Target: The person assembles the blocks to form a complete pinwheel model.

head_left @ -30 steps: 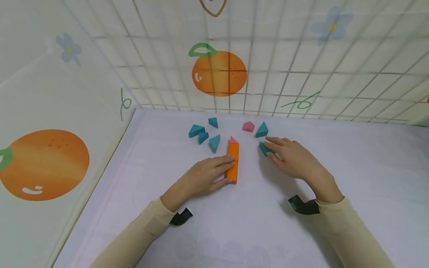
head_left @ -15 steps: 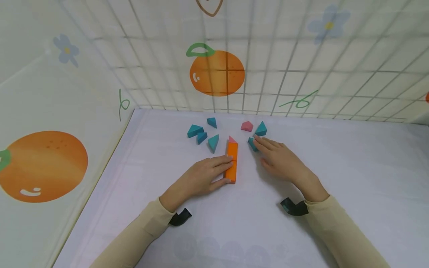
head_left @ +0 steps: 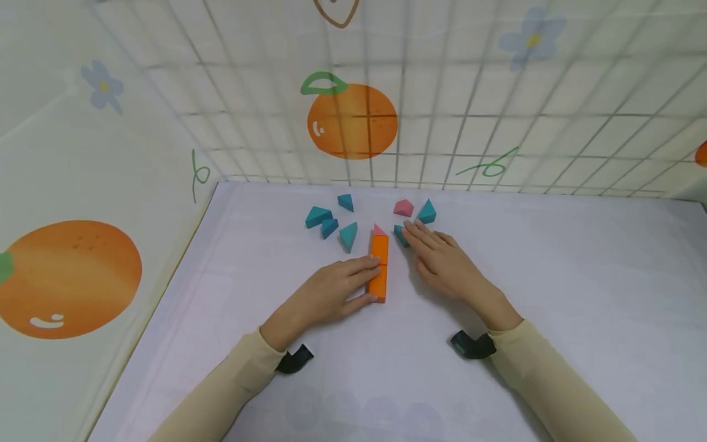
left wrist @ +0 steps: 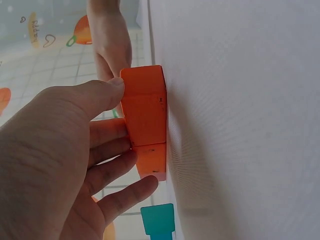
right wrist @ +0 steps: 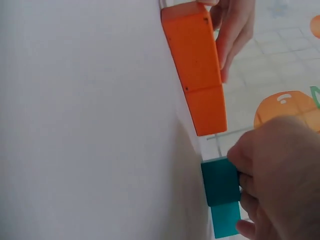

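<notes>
Two orange blocks point(head_left: 378, 281) point(left wrist: 145, 112) point(right wrist: 195, 60) lie end to end, with a small pink triangle point(head_left: 378, 230) at their far end. My left hand point(head_left: 326, 291) point(left wrist: 55, 145) rests its extended fingers on top of them, the thumb near the close end. To the right, the fingers of my right hand point(head_left: 455, 267) point(right wrist: 280, 170) touch a teal block point(head_left: 400, 236) point(right wrist: 220, 182), partly covered by them and slightly apart from the orange pair. Behind that hand stand another teal triangle point(head_left: 427, 212) and a pink pentagonal block point(head_left: 404, 207).
Several teal pieces lie left of the orange blocks, among them a triangle point(head_left: 348, 236), a wider piece point(head_left: 318, 216) and a small one point(head_left: 345, 202). A printed curtain point(head_left: 431, 141) rises behind the white table point(head_left: 386, 368).
My right hand has moved left, and the teal block under its fingers has slid left towards the orange blocks. My left hand has stayed on the orange blocks.
</notes>
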`<state>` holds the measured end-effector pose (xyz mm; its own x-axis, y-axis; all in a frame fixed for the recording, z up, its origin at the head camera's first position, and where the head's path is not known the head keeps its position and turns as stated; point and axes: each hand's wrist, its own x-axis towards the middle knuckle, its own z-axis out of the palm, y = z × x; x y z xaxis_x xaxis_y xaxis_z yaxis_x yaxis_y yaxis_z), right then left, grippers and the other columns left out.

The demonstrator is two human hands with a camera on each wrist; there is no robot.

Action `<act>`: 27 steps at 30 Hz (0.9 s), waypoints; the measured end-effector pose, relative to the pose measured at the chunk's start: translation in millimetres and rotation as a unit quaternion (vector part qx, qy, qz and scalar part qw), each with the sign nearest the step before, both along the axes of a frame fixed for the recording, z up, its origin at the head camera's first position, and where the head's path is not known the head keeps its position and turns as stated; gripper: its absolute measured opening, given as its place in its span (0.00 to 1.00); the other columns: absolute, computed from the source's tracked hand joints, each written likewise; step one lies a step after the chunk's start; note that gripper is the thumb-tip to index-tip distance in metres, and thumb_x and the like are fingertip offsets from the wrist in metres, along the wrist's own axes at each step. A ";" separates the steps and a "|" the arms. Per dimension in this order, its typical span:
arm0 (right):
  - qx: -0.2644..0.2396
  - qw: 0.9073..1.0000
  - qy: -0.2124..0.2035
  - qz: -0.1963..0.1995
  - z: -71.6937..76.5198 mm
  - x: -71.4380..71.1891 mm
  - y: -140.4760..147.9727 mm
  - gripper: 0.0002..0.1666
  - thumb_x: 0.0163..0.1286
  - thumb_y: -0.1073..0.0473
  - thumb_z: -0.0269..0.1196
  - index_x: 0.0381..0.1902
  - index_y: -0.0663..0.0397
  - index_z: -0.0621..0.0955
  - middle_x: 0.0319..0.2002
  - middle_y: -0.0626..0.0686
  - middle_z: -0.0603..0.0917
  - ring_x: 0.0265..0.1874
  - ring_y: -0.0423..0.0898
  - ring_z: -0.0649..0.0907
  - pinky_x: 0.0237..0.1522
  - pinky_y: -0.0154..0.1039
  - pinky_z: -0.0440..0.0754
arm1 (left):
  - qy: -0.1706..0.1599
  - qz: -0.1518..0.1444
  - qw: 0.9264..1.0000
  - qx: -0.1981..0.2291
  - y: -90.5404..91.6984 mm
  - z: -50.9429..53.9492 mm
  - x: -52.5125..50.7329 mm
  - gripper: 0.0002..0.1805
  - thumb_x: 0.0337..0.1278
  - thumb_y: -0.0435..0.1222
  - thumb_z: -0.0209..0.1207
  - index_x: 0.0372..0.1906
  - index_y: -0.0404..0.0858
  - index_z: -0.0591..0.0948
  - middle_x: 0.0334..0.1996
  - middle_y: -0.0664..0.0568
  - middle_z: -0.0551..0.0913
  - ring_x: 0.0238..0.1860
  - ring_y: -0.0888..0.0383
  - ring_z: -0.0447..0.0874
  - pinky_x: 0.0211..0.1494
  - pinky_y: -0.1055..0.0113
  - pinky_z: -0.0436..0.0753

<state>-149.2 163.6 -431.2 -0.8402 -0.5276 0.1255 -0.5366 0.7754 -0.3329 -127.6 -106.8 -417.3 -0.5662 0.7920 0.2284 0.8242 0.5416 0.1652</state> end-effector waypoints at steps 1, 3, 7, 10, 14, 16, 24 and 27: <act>0.000 1.000 0.001 0.001 -0.6 -0.2 -0.4 0.35 0.74 0.58 0.53 0.76 0.57 0.59 0.77 0.55 0.57 0.77 0.54 0.56 0.73 0.57 0.57 | 0.000 0.000 1.000 0.001 -0.2 -0.1 0.1 0.30 0.60 0.50 0.64 0.63 0.37 0.78 0.64 0.49 0.77 0.65 0.55 0.76 0.66 0.62 0.76; 0.003 1.000 0.005 0.004 -2.1 -0.9 -1.3 0.36 0.74 0.56 0.53 0.76 0.57 0.58 0.77 0.55 0.56 0.77 0.54 0.55 0.74 0.57 0.57 | 0.000 0.000 1.000 0.003 -0.5 0.1 0.3 0.30 0.60 0.49 0.64 0.63 0.36 0.78 0.64 0.49 0.78 0.64 0.55 0.76 0.66 0.62 0.76; -0.005 0.999 0.040 0.005 -2.7 -2.0 -3.1 0.36 0.74 0.56 0.54 0.76 0.57 0.59 0.77 0.54 0.58 0.76 0.53 0.57 0.73 0.56 0.58 | 0.003 0.000 1.000 0.004 -1.2 0.4 0.3 0.31 0.59 0.49 0.65 0.62 0.36 0.78 0.64 0.49 0.78 0.64 0.55 0.76 0.66 0.63 0.76; -0.041 0.995 0.096 -0.006 -1.0 -2.5 -4.9 0.31 0.71 0.60 0.55 0.71 0.59 0.68 0.73 0.56 0.66 0.72 0.55 0.66 0.69 0.55 0.66 | 0.006 -0.001 1.000 0.003 -1.2 0.5 0.0 0.30 0.59 0.49 0.64 0.62 0.36 0.78 0.64 0.49 0.78 0.65 0.55 0.76 0.66 0.63 0.76; -0.082 0.986 0.146 -0.023 -0.1 -2.7 -7.5 0.22 0.66 0.65 0.57 0.58 0.60 0.79 0.63 0.57 0.78 0.61 0.56 0.76 0.61 0.55 0.74 | 0.007 -0.001 1.000 0.003 -1.2 0.7 0.0 0.30 0.60 0.49 0.64 0.62 0.36 0.78 0.64 0.49 0.78 0.65 0.55 0.76 0.66 0.63 0.75; -0.083 0.985 0.146 -0.025 -1.3 -2.8 -8.4 0.20 0.65 0.65 0.58 0.55 0.61 0.82 0.60 0.57 0.80 0.59 0.56 0.77 0.58 0.55 0.75 | 0.007 -0.002 1.000 0.003 -1.1 0.9 0.2 0.30 0.59 0.49 0.65 0.62 0.36 0.78 0.63 0.49 0.78 0.64 0.55 0.76 0.66 0.63 0.76; -0.062 0.993 0.096 -0.018 -5.4 -2.5 -10.0 0.26 0.66 0.63 0.58 0.62 0.61 0.76 0.66 0.57 0.75 0.66 0.56 0.72 0.63 0.57 0.72 | 0.009 -0.004 1.000 0.008 -0.2 0.5 -0.6 0.30 0.59 0.49 0.65 0.61 0.35 0.79 0.63 0.49 0.78 0.63 0.55 0.77 0.65 0.63 0.77; -0.058 0.995 0.084 -0.012 -8.9 -3.1 -11.4 0.28 0.66 0.63 0.57 0.65 0.61 0.73 0.68 0.57 0.72 0.69 0.55 0.69 0.65 0.57 0.70 | 0.009 -0.004 1.000 0.005 -0.4 0.9 0.0 0.30 0.59 0.49 0.65 0.61 0.36 0.79 0.63 0.49 0.78 0.64 0.55 0.77 0.65 0.63 0.76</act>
<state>-152.2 152.2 -440.1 -0.8144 -0.4814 0.3240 -0.5740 0.7501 -0.3283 -127.6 -107.2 -416.4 -0.5559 0.7935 0.2477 0.8312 0.5337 0.1555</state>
